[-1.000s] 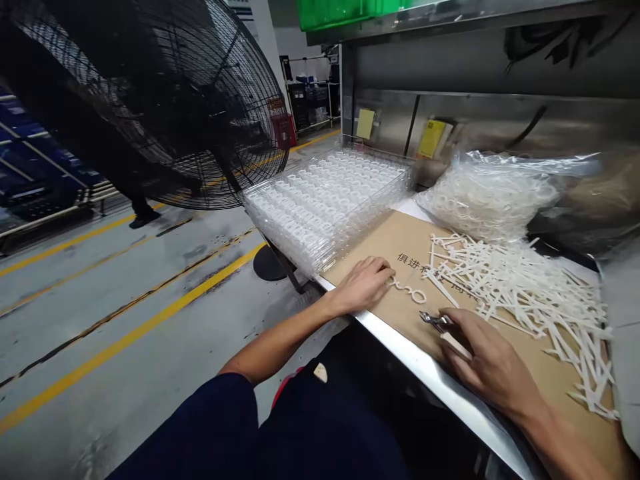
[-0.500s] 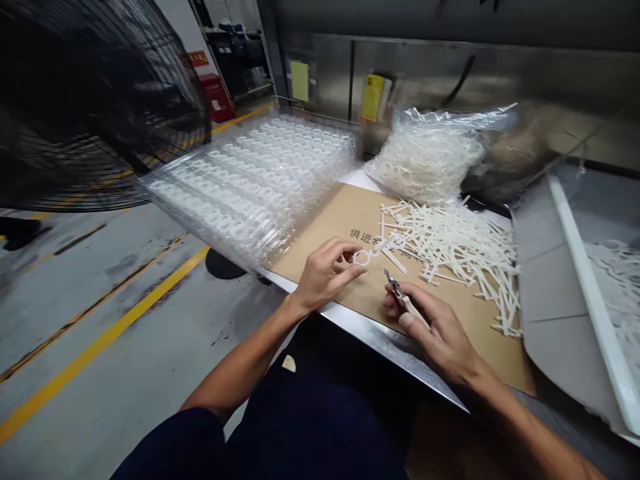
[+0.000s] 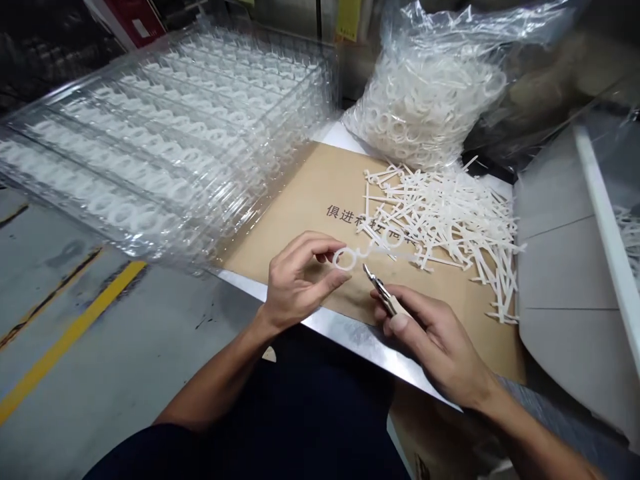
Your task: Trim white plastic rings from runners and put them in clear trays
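Note:
My left hand [image 3: 295,283] pinches a white plastic piece with rings on a thin runner [image 3: 350,256] and holds it just above the brown cardboard sheet [image 3: 310,200]. My right hand [image 3: 435,340] is closed round a small pair of cutters [image 3: 379,292], whose metal tip points up toward the ringed piece, a short gap away. Behind the two hands lies a loose heap of white plastic sticks [image 3: 450,223] on the cardboard.
A stack of clear blister trays [image 3: 150,147] filled with white rings stands at the left. A clear bag of white rings [image 3: 425,93] sits at the back. A grey bin with a white rim [image 3: 600,220] is at the right. The metal table edge [image 3: 350,333] runs under my wrists.
The view has swung down and in toward the table. My left hand picked the ringed piece up off the cardboard. My right hand took up the cutters and brought the tip near the piece.

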`<state>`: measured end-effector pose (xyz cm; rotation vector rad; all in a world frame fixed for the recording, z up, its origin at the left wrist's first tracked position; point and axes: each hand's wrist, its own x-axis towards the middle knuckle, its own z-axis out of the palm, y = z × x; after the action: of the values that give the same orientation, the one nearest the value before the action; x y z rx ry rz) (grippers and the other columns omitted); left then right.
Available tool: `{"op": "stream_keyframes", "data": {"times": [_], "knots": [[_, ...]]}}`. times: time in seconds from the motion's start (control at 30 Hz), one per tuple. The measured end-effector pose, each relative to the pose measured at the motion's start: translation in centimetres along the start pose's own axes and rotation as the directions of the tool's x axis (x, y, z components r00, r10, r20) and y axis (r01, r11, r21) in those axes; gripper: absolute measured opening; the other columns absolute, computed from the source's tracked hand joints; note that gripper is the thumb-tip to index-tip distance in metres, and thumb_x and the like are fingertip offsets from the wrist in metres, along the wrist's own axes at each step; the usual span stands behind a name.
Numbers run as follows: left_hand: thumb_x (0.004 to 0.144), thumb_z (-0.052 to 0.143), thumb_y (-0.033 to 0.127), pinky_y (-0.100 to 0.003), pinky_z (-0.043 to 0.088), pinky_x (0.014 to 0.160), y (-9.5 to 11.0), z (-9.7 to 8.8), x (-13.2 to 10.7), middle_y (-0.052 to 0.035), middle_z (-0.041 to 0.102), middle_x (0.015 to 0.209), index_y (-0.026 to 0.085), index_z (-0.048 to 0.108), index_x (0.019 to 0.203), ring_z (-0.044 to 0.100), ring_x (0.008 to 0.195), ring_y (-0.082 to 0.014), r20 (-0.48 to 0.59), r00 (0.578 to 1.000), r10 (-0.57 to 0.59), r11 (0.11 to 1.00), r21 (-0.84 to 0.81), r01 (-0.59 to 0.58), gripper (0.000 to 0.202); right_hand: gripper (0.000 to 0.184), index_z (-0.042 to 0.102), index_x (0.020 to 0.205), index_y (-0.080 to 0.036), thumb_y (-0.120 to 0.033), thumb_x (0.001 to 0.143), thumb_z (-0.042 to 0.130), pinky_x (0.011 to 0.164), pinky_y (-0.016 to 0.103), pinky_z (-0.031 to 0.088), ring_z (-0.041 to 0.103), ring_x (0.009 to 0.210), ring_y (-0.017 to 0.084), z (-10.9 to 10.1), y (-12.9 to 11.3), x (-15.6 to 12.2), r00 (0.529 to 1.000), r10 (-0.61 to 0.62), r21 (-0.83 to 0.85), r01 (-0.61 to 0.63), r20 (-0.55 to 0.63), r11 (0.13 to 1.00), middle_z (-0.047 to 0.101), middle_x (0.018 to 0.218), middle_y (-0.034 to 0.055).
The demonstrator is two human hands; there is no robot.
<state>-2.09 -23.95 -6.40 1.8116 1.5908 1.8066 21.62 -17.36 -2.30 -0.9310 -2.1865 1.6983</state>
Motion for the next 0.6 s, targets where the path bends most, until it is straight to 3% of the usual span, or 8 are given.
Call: {"op": "stream_keyframes", "data": {"times": [0.13,0.37,0.6], "knots": [[0.09,0.082,0.029,-0.028,0.059,0.074,0.2,-0.1,0.0,-0.0064,0.073,0.097,0.016,0.073,0.112,0.069,0.084,-0.0157,0.025,1.0,-0.005,1.0,0.01,0.005,0.027,0.041,0.066,0.119,-0.02,-0.055,0.108,0.049,0.066,0.03,0.048,0.058,0.075,0.018,-0.3,-0.1,0.2,0.999,0.025,0.032,-0.026,0.025,0.999,0.067,0.093,0.0042],[0.089,0.082,0.024,-0.027,0.06,0.074,0.3,-0.1,-0.2,-0.0056,0.076,0.097,0.018,0.076,0.113,0.071,0.086,-0.0163,-0.029,0.999,-0.024,1.0,0.004,0.024,0.025,0.049,0.066,0.103,-0.017,-0.061,0.107,0.046,0.067,0.031,0.044,0.051,0.074,0.017,-0.2,-0.9,0.3,0.987,0.083,0.186,-0.108,0.134,0.977,0.062,0.09,0.005],[0.087,0.084,0.022,-0.025,0.06,0.074,0.2,-0.3,-0.5,-0.0046,0.078,0.097,0.021,0.079,0.113,0.073,0.087,-0.0157,-0.047,0.996,-0.079,0.996,-0.052,0.076,0.026,0.046,0.066,0.095,-0.018,-0.059,0.107,0.048,0.067,0.03,0.045,0.053,0.074,0.018,0.0,-1.1,0.2,0.989,0.051,0.226,-0.081,0.135,0.971,0.061,0.086,0.0039]]}}
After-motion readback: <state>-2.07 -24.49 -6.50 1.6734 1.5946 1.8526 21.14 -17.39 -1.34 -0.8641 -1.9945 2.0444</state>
